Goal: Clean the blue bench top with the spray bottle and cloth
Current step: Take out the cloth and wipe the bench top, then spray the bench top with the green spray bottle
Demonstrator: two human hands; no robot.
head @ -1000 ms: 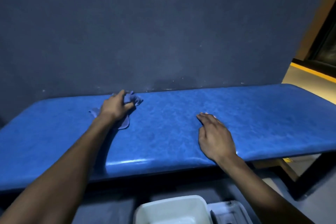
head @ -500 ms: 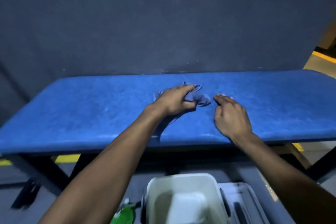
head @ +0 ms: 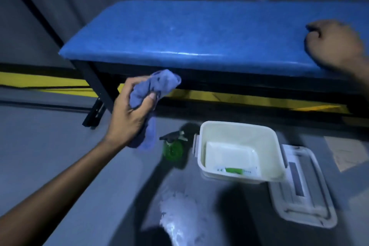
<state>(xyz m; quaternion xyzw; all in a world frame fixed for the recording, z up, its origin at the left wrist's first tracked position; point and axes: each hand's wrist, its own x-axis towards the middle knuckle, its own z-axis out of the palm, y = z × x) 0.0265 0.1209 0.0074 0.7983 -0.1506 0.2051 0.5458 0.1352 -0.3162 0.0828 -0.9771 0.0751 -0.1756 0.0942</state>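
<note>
Your left hand [head: 129,114] grips the bunched blue cloth [head: 153,90] at frame centre-left, off the blue tabletop [head: 189,30]. Right hand [head: 335,44], fingers curled, holding nothing visible, rests on it upper right. Green spray bottle [head: 172,147] stands on floor, centre; probably respray before wiping.
</note>
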